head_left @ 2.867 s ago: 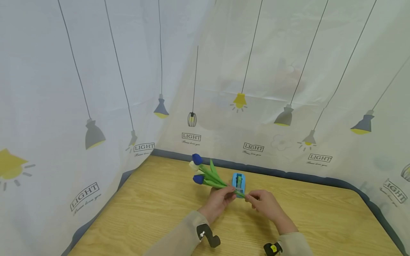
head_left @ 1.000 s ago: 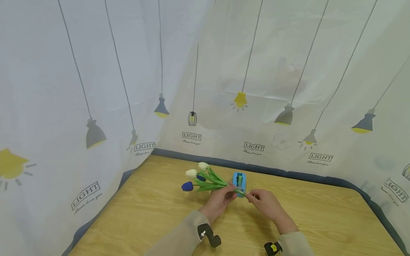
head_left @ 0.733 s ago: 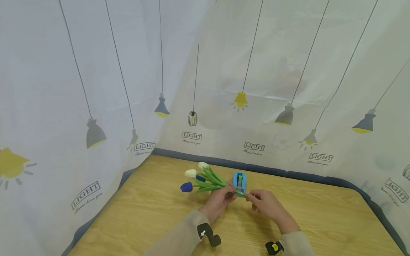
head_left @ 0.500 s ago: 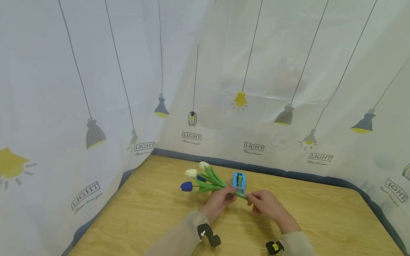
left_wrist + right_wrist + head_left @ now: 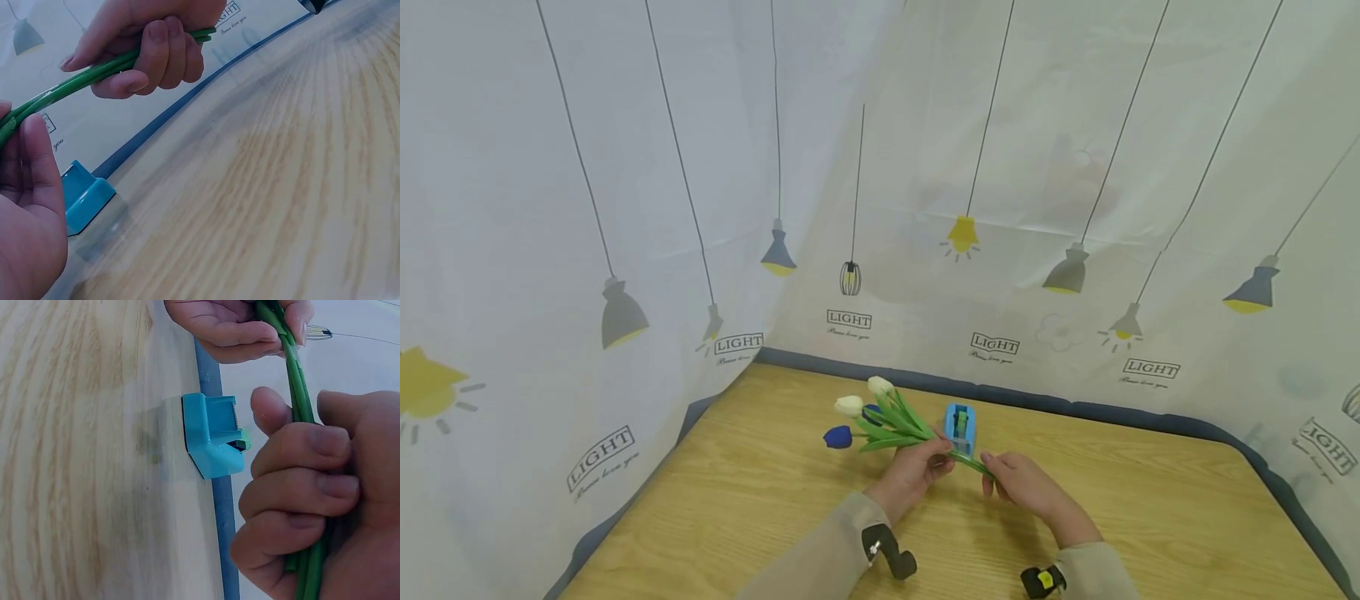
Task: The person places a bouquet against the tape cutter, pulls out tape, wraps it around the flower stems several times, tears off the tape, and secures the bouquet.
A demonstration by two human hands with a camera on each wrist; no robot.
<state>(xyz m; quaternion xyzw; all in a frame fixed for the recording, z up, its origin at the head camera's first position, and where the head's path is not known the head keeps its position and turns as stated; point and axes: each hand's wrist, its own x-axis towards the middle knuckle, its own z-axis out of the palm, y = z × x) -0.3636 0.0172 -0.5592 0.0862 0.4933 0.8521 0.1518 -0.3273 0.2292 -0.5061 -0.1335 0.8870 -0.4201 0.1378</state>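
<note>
A bunch of blue and white tulips [image 5: 895,421] with green leaves lies across both hands, blooms to the left. My left hand [image 5: 912,473] pinches the stems just below the leaves between thumb and fingers. Farther down, the right hand [image 5: 1028,485] grips the stems, its fingers curled round them in the right wrist view. The cut stem ends [image 5: 206,35] poke out past that hand in the left wrist view. A shiny strip of clear tape [image 5: 294,355] shows on the stems between the hands. Right behind them stands a blue tape dispenser [image 5: 960,427] with a green roll.
The wooden table [image 5: 1150,517] reaches back to a dark blue edge strip [image 5: 1037,402]. Beyond it hangs a pale curtain [image 5: 910,167] printed with lamps. Black wrist mounts [image 5: 889,552] sit on both sleeves.
The bunch has turned about its stems, so white blooms now show on top where a blue one was. The right hand has slid slightly down the stems, toward their ends.
</note>
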